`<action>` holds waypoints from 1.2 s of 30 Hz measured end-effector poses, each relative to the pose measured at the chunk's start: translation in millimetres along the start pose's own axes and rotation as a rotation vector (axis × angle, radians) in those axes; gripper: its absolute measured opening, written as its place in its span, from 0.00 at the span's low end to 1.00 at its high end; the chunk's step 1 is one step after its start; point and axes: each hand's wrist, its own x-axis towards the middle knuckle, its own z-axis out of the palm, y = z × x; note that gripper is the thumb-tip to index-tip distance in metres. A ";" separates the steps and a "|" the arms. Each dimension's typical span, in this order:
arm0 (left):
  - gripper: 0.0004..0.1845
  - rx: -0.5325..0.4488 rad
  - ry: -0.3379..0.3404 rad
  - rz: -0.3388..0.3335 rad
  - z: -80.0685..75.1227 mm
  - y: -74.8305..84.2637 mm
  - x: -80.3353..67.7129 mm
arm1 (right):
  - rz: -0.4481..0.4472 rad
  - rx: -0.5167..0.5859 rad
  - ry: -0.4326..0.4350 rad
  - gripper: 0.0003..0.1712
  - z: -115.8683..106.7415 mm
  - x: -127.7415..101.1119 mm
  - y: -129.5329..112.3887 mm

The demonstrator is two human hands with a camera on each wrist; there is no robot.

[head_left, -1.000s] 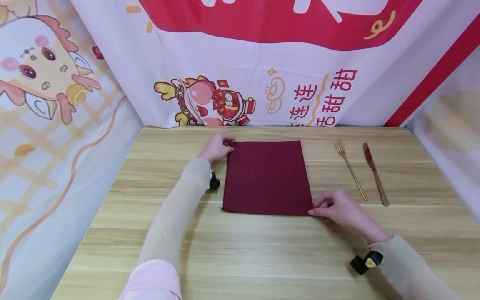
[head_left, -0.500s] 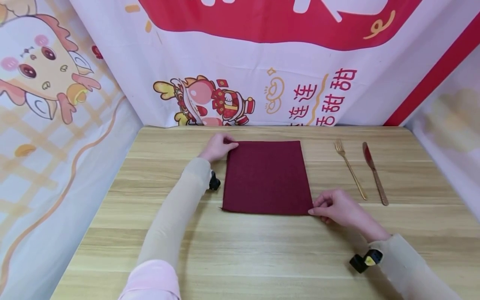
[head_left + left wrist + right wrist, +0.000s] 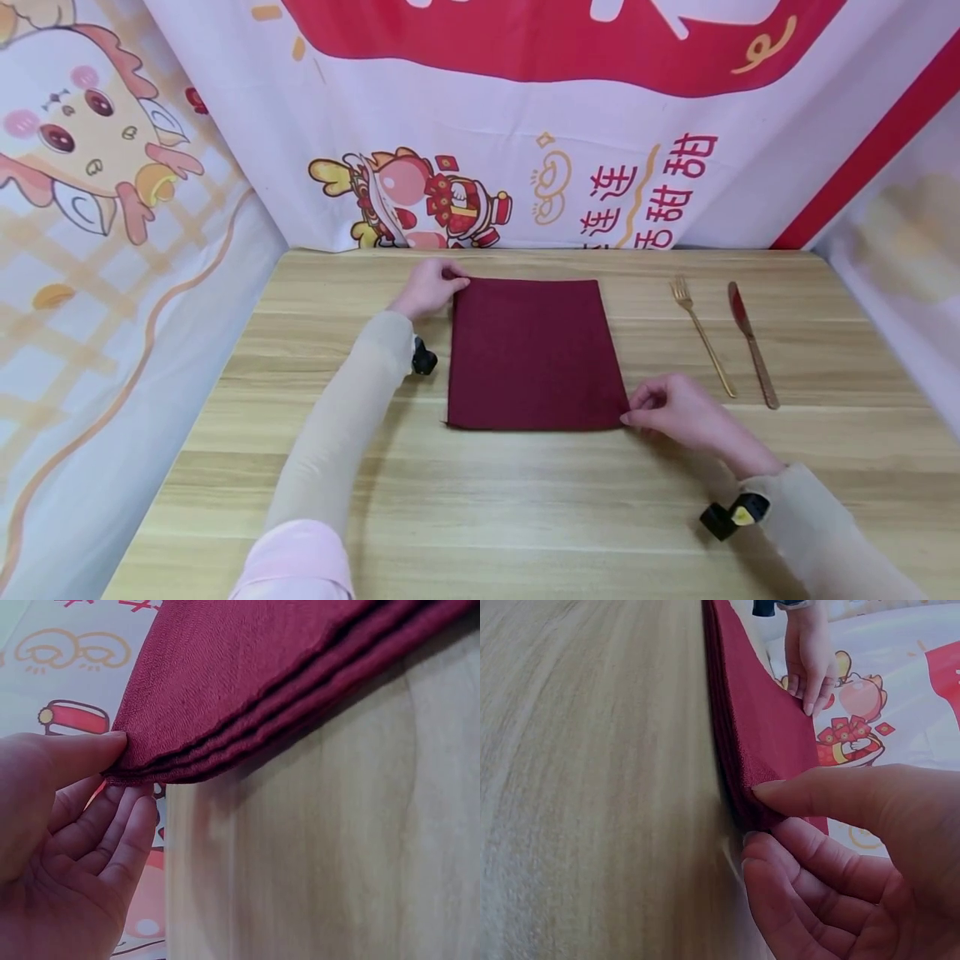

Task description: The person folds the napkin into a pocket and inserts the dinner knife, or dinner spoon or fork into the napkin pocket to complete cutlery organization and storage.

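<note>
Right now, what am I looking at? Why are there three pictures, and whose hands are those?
They are one person's two bare hands, filmed by three small cameras. The wide picture comes from a camera on the person's head, looking down at a wooden table. The other two come from cameras strapped to each wrist, so they look very close. On the table lies a folded dark red napkin. The left hand pinches its far left corner, and the right hand pinches its near right corner. Close up, you can see the cloth's stacked layers. A gold fork and a knife lie to the right, untouched.

A dining spot, wooden table [image 3: 525, 508], fork [image 3: 701, 331] and knife [image 3: 752, 346] laid out, bright cartoon cloth [image 3: 225, 150] hung around it.
</note>
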 end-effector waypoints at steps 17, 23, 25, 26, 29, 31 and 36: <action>0.05 -0.102 0.018 0.083 -5.5 -11.0 -20.0 | 0.023 0.126 0.024 0.08 -23.5 5.0 6.7; 0.04 -0.135 -0.011 0.077 -5.2 -17.2 -32.8 | 0.038 0.142 0.031 0.08 -29.0 9.8 16.2; 0.04 -0.134 -0.018 0.076 -5.8 -17.2 -37.4 | 0.050 0.143 0.037 0.08 -30.8 11.8 19.8; 0.04 -0.133 -0.023 0.074 -6.2 -17.8 -39.2 | 0.057 0.144 0.043 0.09 -31.7 12.8 21.3; 0.05 -0.149 -0.043 0.071 -7.2 -18.9 -44.9 | 0.060 0.146 0.061 0.10 -34.7 15.7 25.3; 0.05 -0.166 -0.063 0.066 -8.2 -19.6 -48.5 | 0.057 0.143 0.079 0.11 -36.7 17.9 27.3; 0.07 -0.192 -0.129 0.051 -10.4 -17.3 -59.0 | 0.063 0.134 0.138 0.14 -41.7 23.8 32.3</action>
